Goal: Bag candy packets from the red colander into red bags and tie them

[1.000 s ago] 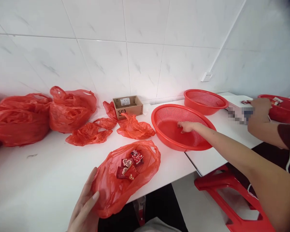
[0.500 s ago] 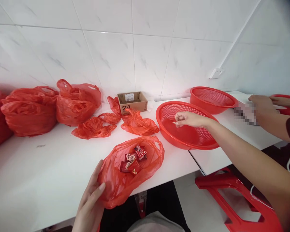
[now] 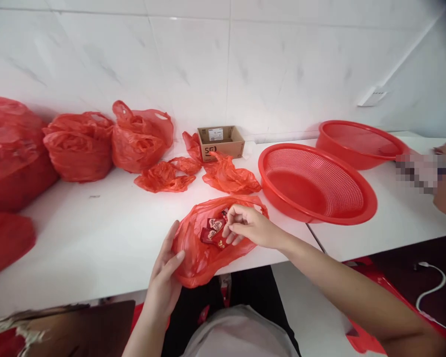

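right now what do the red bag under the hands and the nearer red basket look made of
Bag: thin plastic film, glossy and half see-through; it crumples and the packets show through. Basket: likely stiff moulded plastic, with a smooth shiny rim and walls full of fine holes.

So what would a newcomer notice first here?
Red everywhere on the white table: stuffed red bags at the left, two red mesh baskets at the right. At the near edge, the left hand rests on an open red bag while the right hand curls over small red packets inside.
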Demonstrator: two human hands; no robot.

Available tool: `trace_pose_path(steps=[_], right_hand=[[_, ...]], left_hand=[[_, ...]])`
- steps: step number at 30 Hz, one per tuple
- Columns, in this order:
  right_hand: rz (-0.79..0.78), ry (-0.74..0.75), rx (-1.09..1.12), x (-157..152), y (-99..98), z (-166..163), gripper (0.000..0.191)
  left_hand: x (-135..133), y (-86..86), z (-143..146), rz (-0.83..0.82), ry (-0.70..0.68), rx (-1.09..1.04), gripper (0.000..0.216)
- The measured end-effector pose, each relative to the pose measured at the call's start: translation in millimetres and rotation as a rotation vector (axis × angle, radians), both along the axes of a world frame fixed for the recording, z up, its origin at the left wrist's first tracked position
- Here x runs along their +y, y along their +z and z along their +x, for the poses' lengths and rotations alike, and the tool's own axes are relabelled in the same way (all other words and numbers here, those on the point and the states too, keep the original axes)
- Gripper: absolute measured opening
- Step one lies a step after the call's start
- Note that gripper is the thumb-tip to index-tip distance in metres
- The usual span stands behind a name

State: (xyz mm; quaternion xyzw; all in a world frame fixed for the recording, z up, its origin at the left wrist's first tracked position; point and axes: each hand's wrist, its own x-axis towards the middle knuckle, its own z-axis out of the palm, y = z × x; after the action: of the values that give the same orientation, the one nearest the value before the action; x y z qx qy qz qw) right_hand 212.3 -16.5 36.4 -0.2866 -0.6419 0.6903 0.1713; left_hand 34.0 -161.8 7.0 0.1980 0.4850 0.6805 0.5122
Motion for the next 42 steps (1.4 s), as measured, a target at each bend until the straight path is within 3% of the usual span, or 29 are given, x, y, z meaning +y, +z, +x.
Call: trace_pose_path(steps=[4, 7, 10, 12, 14, 17, 19, 22, 26, 28, 30, 33, 36, 39, 42], right_hand=[[-0.075, 0.140, 0.048, -23, 2.0, 24, 0.012], [-0.121, 0.383, -0.101, -44, -14.7, 39, 0.014], [0.101, 0.583, -0.314, -75, -58.0, 31, 0.018], [0.361, 0.509, -0.352, -98, -95.2, 12, 0.029], [0.420, 0.506, -0.337, -118, -131.3, -12, 0.048], [0.425, 0.713, -0.481, -133, -169.7, -43, 0.032], [0.444, 0.777, -0.546, -134, -177.5, -51, 0.018], [0.419, 0.633, -0.424, -129, -156.0, -39, 0.020], [0.093, 0.379, -0.110, -121, -81.5, -9, 0.016], [0.025, 0.225, -0.007, -111, -45.7, -4, 0.022], [0.141, 0.034, 0.041, -94, -23.3, -7, 0.029], [0.514, -0.179, -0.041, -63, -12.6, -12, 0.043], [0.796, -0.357, -0.138, -39, -10.7, 0, 0.038], [1.005, -0.615, -0.166, -34, -11.1, 27, 0.026], [1.093, -0.745, -0.223, -37, -24.7, 49, 0.028]], left_hand=[[5, -6.6, -5, 0.022, 0.043, 0.012, 0.064], [4, -9.4, -9, 0.043, 0.047, 0.023, 0.065], [-1, -14.3, -10, 0.030, 0.040, 0.022, 0.064], [-4, -18.3, -10, 0.007, 0.041, 0.000, 0.064], [-6, -20.9, -8, -0.007, 0.041, -0.022, 0.066], [-6, -19.5, -6, -0.015, 0.036, -0.030, 0.069], [-8, -16.3, -7, -0.019, 0.036, -0.030, 0.072], [-12, -13.3, -12, -0.018, 0.046, -0.022, 0.073], [-20, -17.7, -19, -0.043, 0.031, 0.009, 0.071], [-22, -21.7, -22, -0.067, 0.012, 0.029, 0.070], [-22, -24.6, -25, -0.091, -0.033, 0.043, 0.065], [-21, -25.9, -29, -0.094, -0.118, 0.064, 0.048], [-23, -25.0, -33, -0.099, -0.101, 0.068, 0.028], [-29, -23.8, -37, -0.129, -0.084, 0.067, 0.024], [-34, -25.4, -40, -0.146, -0.083, 0.090, 0.025]])
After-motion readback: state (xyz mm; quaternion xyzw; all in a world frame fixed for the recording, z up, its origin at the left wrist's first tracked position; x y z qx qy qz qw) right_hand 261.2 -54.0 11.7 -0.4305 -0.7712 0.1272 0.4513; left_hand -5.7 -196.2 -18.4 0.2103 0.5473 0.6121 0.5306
